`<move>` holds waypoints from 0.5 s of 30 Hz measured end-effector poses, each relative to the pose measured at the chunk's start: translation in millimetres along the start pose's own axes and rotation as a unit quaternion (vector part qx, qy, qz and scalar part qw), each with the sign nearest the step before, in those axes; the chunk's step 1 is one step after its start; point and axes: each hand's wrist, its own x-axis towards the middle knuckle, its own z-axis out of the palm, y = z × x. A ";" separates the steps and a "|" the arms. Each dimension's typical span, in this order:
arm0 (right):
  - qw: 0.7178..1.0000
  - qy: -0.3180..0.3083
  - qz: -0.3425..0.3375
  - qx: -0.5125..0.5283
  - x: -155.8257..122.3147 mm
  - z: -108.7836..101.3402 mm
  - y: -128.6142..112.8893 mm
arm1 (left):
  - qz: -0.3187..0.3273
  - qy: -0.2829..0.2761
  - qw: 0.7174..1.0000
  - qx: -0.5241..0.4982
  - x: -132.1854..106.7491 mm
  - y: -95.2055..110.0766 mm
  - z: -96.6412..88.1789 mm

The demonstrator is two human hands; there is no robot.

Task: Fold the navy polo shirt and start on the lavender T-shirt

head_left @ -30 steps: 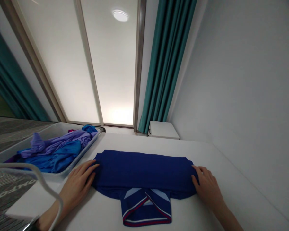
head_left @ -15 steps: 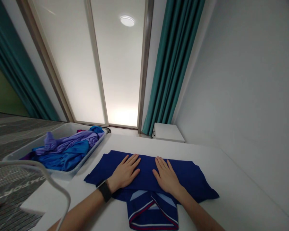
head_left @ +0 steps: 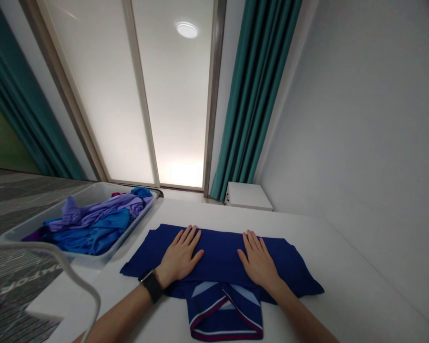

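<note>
A dark blue shirt [head_left: 221,252] lies folded over on the white table [head_left: 300,226], its striped collar [head_left: 226,317] with red and white edging pointing toward me. My left hand [head_left: 181,255] rests flat on the left part of the cloth, fingers stretched out; a black watch is on that wrist. Flat on the right part of the shirt lies my right hand [head_left: 259,261], its fingers also extended. Neither hand grips the fabric. The sleeves spread out to both sides, and light blue patches show beside the collar.
Left of the shirt, a translucent plastic bin [head_left: 109,252] holds crumpled purple and blue clothes [head_left: 96,228]. A pale cable [head_left: 76,276] curves across the lower left. Beyond the table stand a small white cabinet [head_left: 248,195], a teal curtain [head_left: 259,95] and frosted doors; a wall is at right.
My hands have moved apart over the cloth, the left one slightly left and the right one to the right. The shirt stays folded in the same shape.
</note>
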 end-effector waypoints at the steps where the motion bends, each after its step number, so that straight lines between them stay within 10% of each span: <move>1: 1.000 -0.005 0.006 -0.008 -0.1 -0.4 0.4 | -0.002 -0.004 1.000 0.005 -0.5 -0.3 0.5; 15: 0.999 -0.019 0.020 -0.021 0.1 -9.4 -7.5 | 0.104 -0.062 0.991 -0.053 45.4 48.8 -20.1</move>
